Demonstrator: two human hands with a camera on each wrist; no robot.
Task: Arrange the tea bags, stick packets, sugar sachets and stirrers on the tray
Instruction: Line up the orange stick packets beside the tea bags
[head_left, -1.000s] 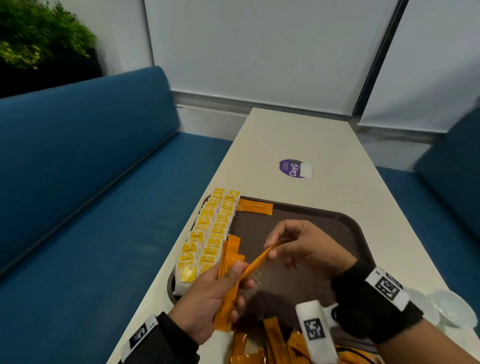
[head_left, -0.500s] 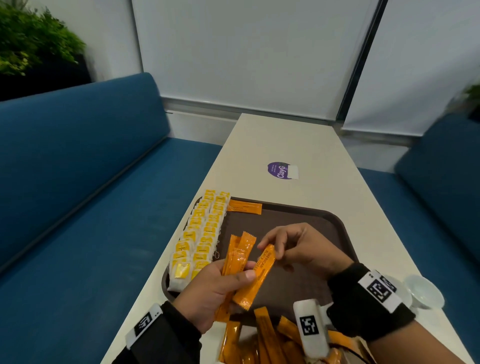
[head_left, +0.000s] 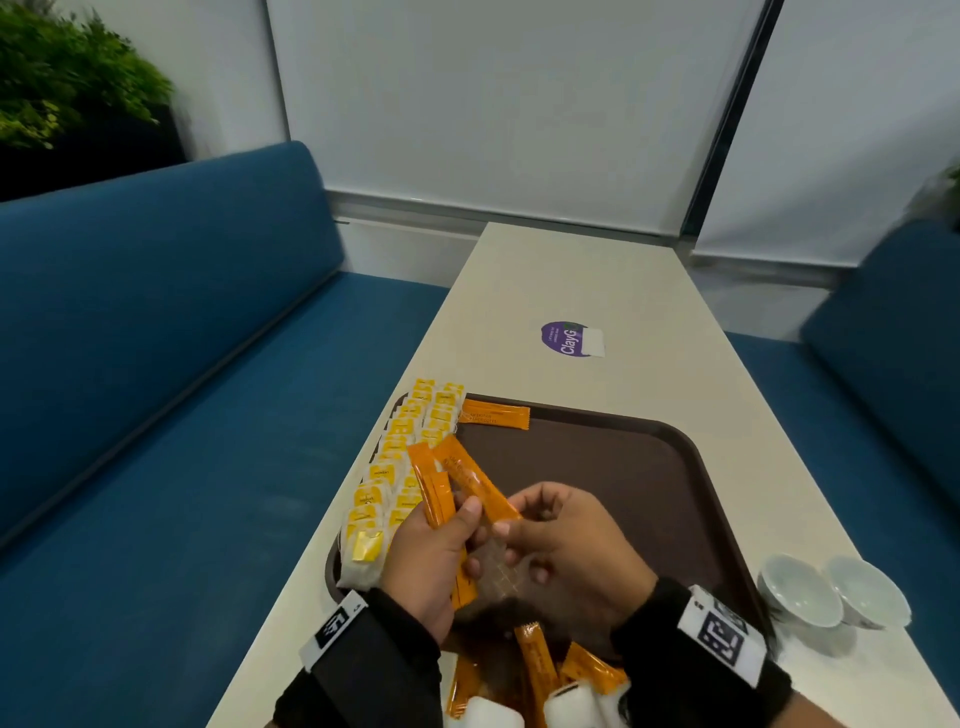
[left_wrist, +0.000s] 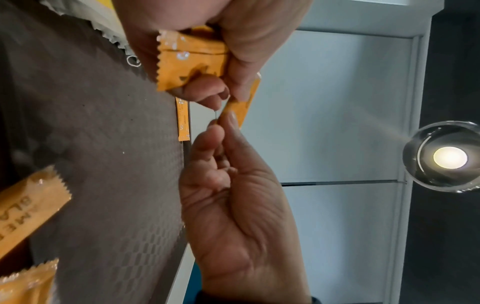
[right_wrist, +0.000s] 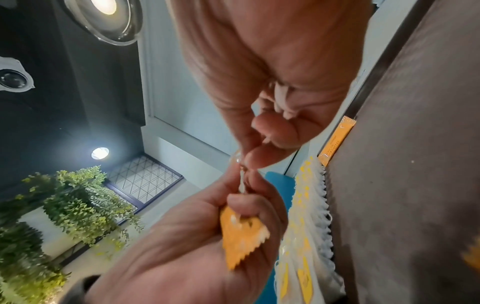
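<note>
Above the brown tray (head_left: 623, 467), my left hand (head_left: 462, 525) grips a small bunch of orange stick packets (head_left: 431, 483). My right hand (head_left: 511, 522) pinches the near end of one more orange stick packet (head_left: 475, 480) and holds it against that bunch. Yellow-tagged tea bags (head_left: 400, 462) lie in two overlapping rows along the tray's left edge. A single orange packet (head_left: 493, 414) lies flat at the tray's far edge. In the left wrist view the bunch (left_wrist: 192, 61) sits in my left fingers and the right hand (left_wrist: 223, 121) pinches below it.
More orange packets (head_left: 535, 665) lie loose at the tray's near end, partly hidden by my wrists. Two white bowls (head_left: 831, 592) stand on the table right of the tray. A purple sticker (head_left: 566, 338) is on the tabletop beyond. Blue benches flank the table.
My right hand has swung its packet from slanting down-left to pointing away and brought it against the bunch in my left hand. The hands are closer together.
</note>
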